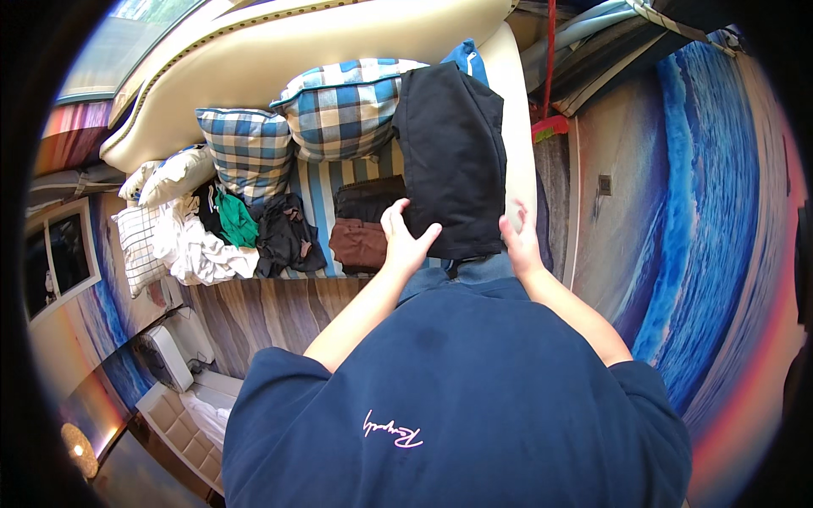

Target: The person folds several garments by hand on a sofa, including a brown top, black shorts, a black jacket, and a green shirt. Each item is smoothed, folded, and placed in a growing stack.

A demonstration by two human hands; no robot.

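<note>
A long, folded black garment (450,161) lies flat over the right end of the striped sofa seat (306,203). My left hand (408,237) is at its lower left edge, fingers apart and thumb against the cloth. My right hand (520,237) is beside the lower right edge with fingers spread; whether it touches the cloth I cannot tell. Folded brown clothing (356,241) and dark folded clothing (366,195) lie just left of the garment. Farther left are a crumpled black item (288,233), a green one (237,216) and white clothing (190,245).
Checked pillows (339,106) and pale cushions (174,178) line the cream sofa back (254,46). A red-handled broom (550,127) stands right of the sofa. A white appliance (165,356) and a padded pale seat (178,427) are at the lower left.
</note>
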